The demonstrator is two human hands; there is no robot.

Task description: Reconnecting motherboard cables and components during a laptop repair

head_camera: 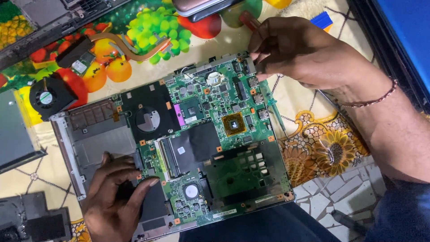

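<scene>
A green laptop motherboard (224, 134) lies in its grey bottom case (89, 139) on a patterned cloth. My left hand (114, 197) rests palm down on the board's near left corner, fingers spread and curled, holding nothing. My right hand (304, 54) is at the board's far right corner, closed around a red-handled screwdriver (247, 19) whose handle sticks out above the fingers. The screwdriver's tip is hidden under my fingers.
A thin green screwdriver (274, 112) lies on the cloth beside the board's right edge. A black fan (47, 98) and a copper heat pipe (130, 50) lie at the far left. Dark laptop parts (18, 134) (33, 219) sit along the left edge.
</scene>
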